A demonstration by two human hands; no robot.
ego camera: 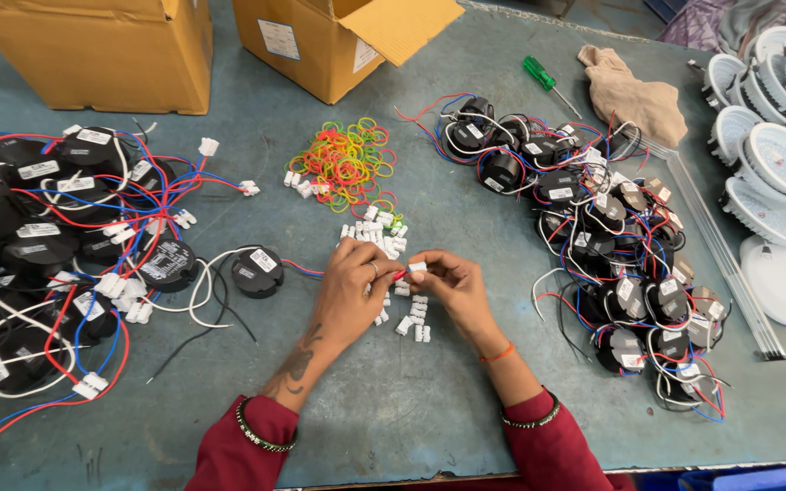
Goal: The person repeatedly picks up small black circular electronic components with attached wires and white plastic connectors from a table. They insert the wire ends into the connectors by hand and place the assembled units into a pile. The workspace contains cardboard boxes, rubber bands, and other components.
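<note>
My left hand (354,293) and my right hand (448,284) meet over the middle of the grey-green table. Between their fingertips they pinch a small white plastic connector (417,267) with a red wire end going into it. The red wire runs left to a round black driver unit (256,271) lying beside my left hand. Several loose white connectors (414,320) lie under and just beyond my hands, with more of them (377,234) a little farther away.
A heap of wired black drivers with connectors (56,245) fills the left side. Another heap of black drivers (611,236) lies to the right. Coloured rubber bands (346,164), two cardboard boxes (320,45), a green screwdriver (543,80), a tan cloth (634,95) and white round lamp housings (775,164) lie beyond.
</note>
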